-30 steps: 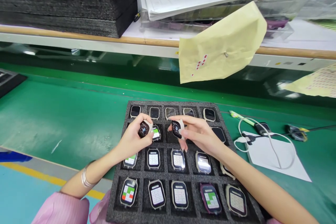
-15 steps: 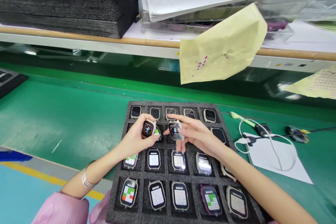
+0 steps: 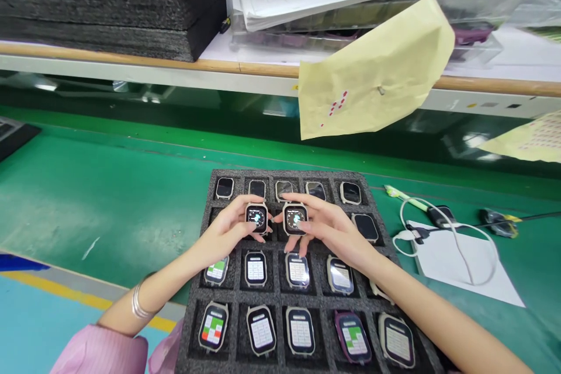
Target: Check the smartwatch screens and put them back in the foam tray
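Observation:
A black foam tray (image 3: 197,280) with a grid of pockets lies on the green mat, each pocket holding a strapless smartwatch body. My left hand (image 3: 228,232) grips one watch body (image 3: 256,217) with a lit dark screen, held face up over the tray's second row. My right hand (image 3: 331,228) grips a second watch body (image 3: 295,218), also face up with its screen lit, right beside the first. The two watches sit side by side, nearly touching. Watches in the two nearest rows show white or green grid screens; those in the far row are dark.
A white cable (image 3: 442,222) and a small black device (image 3: 438,214) lie on a white sheet (image 3: 456,269) to the right. A yellow envelope (image 3: 372,76) hangs off the shelf edge behind. Black foam sheets (image 3: 109,6) are stacked on the shelf at the back left.
Both hands have turned their watches from tilted toward each other to face up, and lowered them side by side closer to the tray.

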`<state>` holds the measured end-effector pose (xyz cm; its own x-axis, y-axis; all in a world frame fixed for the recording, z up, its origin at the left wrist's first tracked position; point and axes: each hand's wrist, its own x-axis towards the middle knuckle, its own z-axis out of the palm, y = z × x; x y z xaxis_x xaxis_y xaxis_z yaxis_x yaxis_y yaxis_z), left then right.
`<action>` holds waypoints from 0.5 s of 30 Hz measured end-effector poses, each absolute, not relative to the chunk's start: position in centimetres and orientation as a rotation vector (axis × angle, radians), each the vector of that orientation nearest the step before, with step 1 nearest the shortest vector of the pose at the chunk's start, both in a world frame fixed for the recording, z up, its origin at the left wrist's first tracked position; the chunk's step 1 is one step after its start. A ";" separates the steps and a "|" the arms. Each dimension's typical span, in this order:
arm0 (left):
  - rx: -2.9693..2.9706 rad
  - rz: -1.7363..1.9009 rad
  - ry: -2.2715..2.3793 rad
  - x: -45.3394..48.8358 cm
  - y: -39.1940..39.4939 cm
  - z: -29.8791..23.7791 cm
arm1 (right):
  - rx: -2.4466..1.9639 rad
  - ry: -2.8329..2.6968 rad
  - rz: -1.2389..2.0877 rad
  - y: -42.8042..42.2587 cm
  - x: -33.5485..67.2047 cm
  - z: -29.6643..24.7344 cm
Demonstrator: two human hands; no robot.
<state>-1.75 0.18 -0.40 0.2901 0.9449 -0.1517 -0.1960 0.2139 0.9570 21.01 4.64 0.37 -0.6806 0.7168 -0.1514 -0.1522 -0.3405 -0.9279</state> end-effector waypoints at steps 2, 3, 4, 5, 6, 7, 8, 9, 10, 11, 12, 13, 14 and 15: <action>1.024 0.969 0.936 -1.8 0.2 -0.5 | -0.745 -1.336 2.062 4.6 21.0 0.4; 1.024 0.968 0.939 -1.8 0.2 -0.5 | -0.750 -1.336 2.060 4.6 21.0 0.4; 1.027 0.968 0.941 -1.8 0.2 -0.5 | -0.758 -1.337 2.057 4.6 21.0 0.4; 1.032 0.969 0.941 -1.9 0.2 -0.5 | -0.765 -1.337 2.054 4.6 21.0 0.5; 1.040 0.972 0.939 -1.9 0.2 -0.5 | -0.770 -1.336 2.051 4.5 21.0 0.5; 1.048 0.975 0.936 -1.9 0.2 -0.5 | -0.773 -1.336 2.049 4.5 21.0 0.6; 1.055 0.979 0.930 -1.9 0.1 -0.5 | -0.775 -1.333 2.048 4.5 20.9 0.6; 1.060 0.981 0.924 -1.9 0.1 -0.6 | -0.777 -1.332 2.048 4.4 20.9 0.7; 1.063 0.982 0.919 -1.9 0.1 -0.6 | -0.781 -1.332 2.044 4.4 20.9 0.7; 1.064 0.981 0.915 -1.8 0.1 -0.6 | -0.787 -1.333 2.038 4.4 20.9 0.7; 1.065 0.978 0.913 -1.8 0.1 -0.6 | -0.795 -1.336 2.030 4.4 20.8 0.7; 1.066 0.976 0.911 -1.8 0.1 -0.6 | -0.809 -1.343 2.021 4.4 20.8 0.7; 1.068 0.974 0.910 -1.8 0.1 -0.6 | -0.825 -1.353 2.010 4.4 20.8 0.7; 1.069 0.973 0.907 -1.8 0.1 -0.6 | -0.839 -1.368 2.000 4.3 20.8 0.7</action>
